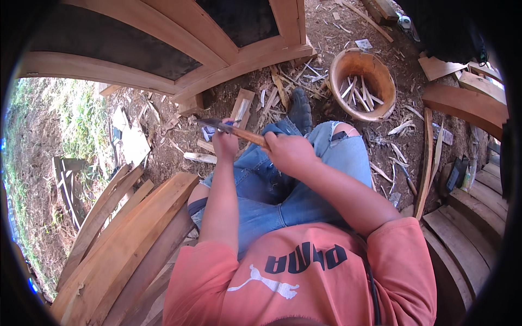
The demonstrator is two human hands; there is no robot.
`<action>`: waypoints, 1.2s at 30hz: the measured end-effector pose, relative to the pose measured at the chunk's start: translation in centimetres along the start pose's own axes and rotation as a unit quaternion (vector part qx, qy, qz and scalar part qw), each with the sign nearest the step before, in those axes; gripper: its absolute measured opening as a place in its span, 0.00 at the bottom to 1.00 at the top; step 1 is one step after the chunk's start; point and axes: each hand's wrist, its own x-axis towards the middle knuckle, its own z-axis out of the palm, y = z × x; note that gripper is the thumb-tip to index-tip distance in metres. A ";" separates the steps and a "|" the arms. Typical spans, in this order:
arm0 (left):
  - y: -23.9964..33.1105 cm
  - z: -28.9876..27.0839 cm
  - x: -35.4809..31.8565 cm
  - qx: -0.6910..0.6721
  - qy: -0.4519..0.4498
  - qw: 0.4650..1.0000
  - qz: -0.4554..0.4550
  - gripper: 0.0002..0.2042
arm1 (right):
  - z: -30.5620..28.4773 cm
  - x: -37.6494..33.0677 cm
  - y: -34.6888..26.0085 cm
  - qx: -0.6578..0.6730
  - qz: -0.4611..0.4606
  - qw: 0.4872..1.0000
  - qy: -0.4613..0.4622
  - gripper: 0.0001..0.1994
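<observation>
My right hand [293, 155] is closed round the wooden handle of a tool [250, 136] with a dark, tapering metal head; its exact kind is unclear. The head end points left and crosses just above my left hand [225, 145]. That left hand has its fingers curled closed, and the tool partly covers what they hold. A bit of blue and a thin pale strip [241, 110] show just past the fingers, over a short wooden board [243, 100] on the ground. Both hands are in front of my bent, jeans-clad legs [337, 163].
A worn orange bucket [337, 68] with wood sticks stands ahead to the right. A large wooden frame with dark panels [217, 76] fills the upper left. Long planks [130, 228] lie at my left, and curved timbers [462, 244] at my right. Wood shavings litter the dirt.
</observation>
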 end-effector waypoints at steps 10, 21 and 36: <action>0.0 -0.2 -0.5 -0.052 -0.002 0.998 -0.041 0.08 | 0.7 0.2 -0.7 -0.021 -0.015 1.000 0.005 0.16; -0.1 0.7 -0.3 -0.078 0.036 0.996 -0.007 0.07 | 0.2 0.5 -2.6 -0.002 -0.056 0.998 0.007 0.16; 0.0 -0.4 -0.6 -0.014 0.002 0.999 -0.038 0.10 | 1.3 0.1 -1.6 -0.031 -0.010 0.999 -0.006 0.15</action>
